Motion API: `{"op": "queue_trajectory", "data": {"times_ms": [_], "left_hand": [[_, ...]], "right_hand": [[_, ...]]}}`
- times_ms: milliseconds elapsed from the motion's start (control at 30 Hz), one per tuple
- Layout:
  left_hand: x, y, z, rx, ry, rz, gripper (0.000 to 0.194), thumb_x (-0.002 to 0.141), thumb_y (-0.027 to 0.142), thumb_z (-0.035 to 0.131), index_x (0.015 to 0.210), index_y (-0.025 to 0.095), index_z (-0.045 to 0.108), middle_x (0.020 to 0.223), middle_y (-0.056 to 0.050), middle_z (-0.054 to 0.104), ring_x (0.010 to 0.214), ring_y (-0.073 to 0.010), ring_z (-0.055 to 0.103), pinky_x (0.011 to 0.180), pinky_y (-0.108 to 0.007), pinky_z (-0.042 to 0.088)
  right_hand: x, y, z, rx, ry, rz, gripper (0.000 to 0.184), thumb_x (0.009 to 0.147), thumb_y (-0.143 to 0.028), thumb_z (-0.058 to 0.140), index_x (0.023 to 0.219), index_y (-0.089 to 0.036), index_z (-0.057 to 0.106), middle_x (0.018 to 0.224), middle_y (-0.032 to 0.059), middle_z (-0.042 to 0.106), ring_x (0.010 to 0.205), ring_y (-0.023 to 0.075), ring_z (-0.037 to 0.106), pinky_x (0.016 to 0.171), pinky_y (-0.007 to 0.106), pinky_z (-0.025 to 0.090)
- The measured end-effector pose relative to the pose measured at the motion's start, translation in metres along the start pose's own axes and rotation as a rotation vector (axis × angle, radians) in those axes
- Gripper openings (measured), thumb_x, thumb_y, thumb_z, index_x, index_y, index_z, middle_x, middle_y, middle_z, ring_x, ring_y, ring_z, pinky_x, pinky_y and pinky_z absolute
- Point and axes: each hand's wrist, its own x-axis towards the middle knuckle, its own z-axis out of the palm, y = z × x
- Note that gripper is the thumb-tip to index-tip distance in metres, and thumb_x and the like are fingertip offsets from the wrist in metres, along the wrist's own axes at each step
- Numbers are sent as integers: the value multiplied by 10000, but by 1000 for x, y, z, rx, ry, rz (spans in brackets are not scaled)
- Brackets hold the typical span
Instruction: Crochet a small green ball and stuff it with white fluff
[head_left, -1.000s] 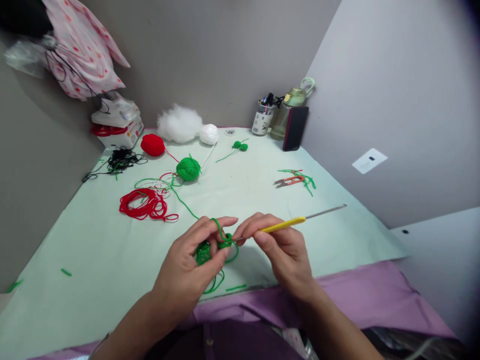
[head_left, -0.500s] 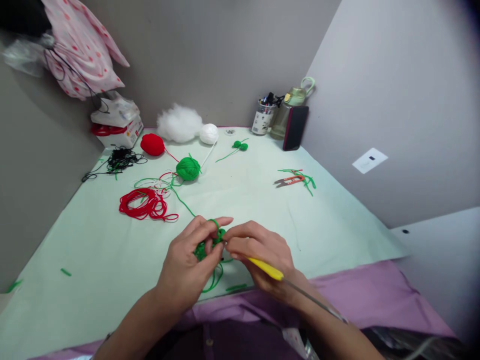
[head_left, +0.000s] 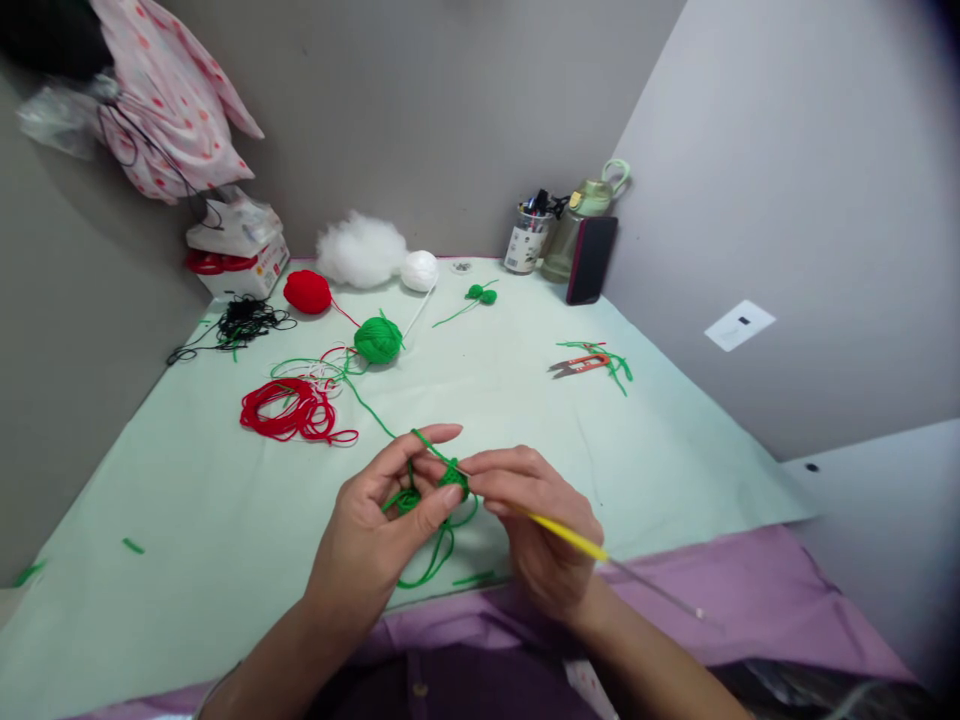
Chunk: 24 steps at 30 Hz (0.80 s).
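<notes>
My left hand (head_left: 382, 520) is closed on a small green crochet piece (head_left: 453, 480), pinched between thumb and fingers, with green yarn looped over the raised index finger. In my right hand (head_left: 544, 525) is a crochet hook (head_left: 571, 538) with a yellow grip and a metal shaft that points down to the right. The hook's working tip meets the top of the green piece, partly hidden by fingers. From my left hand the yarn runs up to a green yarn ball (head_left: 378, 341). Loose green loops hang below the hands.
Left lie a red yarn coil (head_left: 289, 411), a red yarn ball (head_left: 307, 292) and tangled black yarn (head_left: 246, 321). White stuffing (head_left: 361, 250) and a white ball (head_left: 419, 271) are behind. Orange thread snips (head_left: 581, 365) lie right, below a propped phone (head_left: 592, 260) and a bottle (head_left: 562, 240).
My right hand has moved slightly right and the hook's handle has swung out to the right. My left fingers have opened a little, showing more of the green piece and a straighter yarn strand.
</notes>
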Motion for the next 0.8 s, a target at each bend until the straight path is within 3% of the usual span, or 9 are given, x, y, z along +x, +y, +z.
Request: {"op": "queue_trajectory", "data": {"times_ms": [133, 233, 300, 500, 667, 800], "left_hand": [[-2, 1, 4, -160, -17, -31, 442, 823, 282, 840, 1253, 288, 737, 840, 22, 607, 702, -103, 519, 639, -174, 465], [-1, 2, 7, -395, -76, -128, 496, 816, 281, 850, 1296, 286, 726, 818, 36, 566, 605, -57, 417, 541, -144, 375], [1, 2, 7, -513, -122, -207, 516, 807, 269, 859, 1305, 263, 727, 774, 47, 532, 559, -35, 359, 510, -133, 322], [4, -2, 2, -549, -221, -264, 588, 791, 267, 868, 1355, 262, 704, 755, 34, 545, 585, -57, 397, 583, -173, 389], [5, 0, -4, -435, -196, -210, 603, 771, 239, 839, 1357, 281, 706, 835, 9, 539, 739, -118, 469, 664, -207, 405], [5, 3, -8, -354, -219, -146, 514, 785, 228, 778, 1296, 272, 745, 809, 8, 524, 727, -126, 437, 653, -226, 373]], "right_hand": [[-10, 0, -3, -249, -63, -100, 423, 965, -111, 665, 1300, -362, 725, 1110, 71, 760, 946, 221, 745, 793, 365, 646], [-12, -1, -8, -450, -145, -242, 589, 908, -49, 707, 1402, -366, 653, 1078, 65, 769, 985, 245, 747, 840, 382, 660], [-11, -1, -9, -455, -160, -262, 597, 908, -65, 713, 1417, -370, 639, 1075, 59, 777, 974, 250, 751, 832, 386, 665], [0, -2, -8, -53, -104, -56, 357, 1003, -141, 614, 1285, -322, 737, 1071, 88, 763, 921, 221, 746, 745, 358, 639], [6, -8, -13, 99, -100, 93, 233, 1019, -169, 604, 1138, -275, 774, 965, 56, 777, 920, 208, 715, 817, 368, 589], [8, -4, -18, 252, -41, 261, 173, 1022, -237, 620, 1027, -247, 792, 890, 37, 745, 810, 179, 693, 748, 330, 561]]}}
